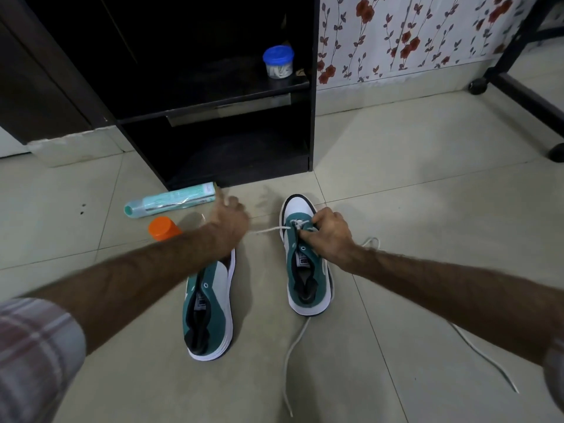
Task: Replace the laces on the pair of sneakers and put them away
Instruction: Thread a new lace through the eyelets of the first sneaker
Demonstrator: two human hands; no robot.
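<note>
Head view is showing a white lace (pixel 270 230) running taut and nearly level from the front eyelets of the right sneaker (pixel 306 264) leftward to the left hand (pixel 230 222); that line, crossing the shoe's long axis almost at a right angle, is what the next pull seems to be turning on. The right sneaker is standing on the floor (pixel 427 193) with its toe pointing away toward the dark shelf unit (pixel 213 87); the right hand (pixel 328 233) is sitting on its front lacing area, fingers curled and pinching the lace at the eyelets, so it is the nearer hand to the threading. The left hand is blurred, and whether its fingers are gripping the lace end cannot be told. Loose lace is trailing across the floor behind the heel and out to the right. The left sneaker (pixel 210 306) is lying just beside it, parallel and unlaced, partly under the left forearm. Farther left, an orange-capped bottle (pixel 163 228) and a pale green tube (pixel 171 201) are lying on the floor.
</note>
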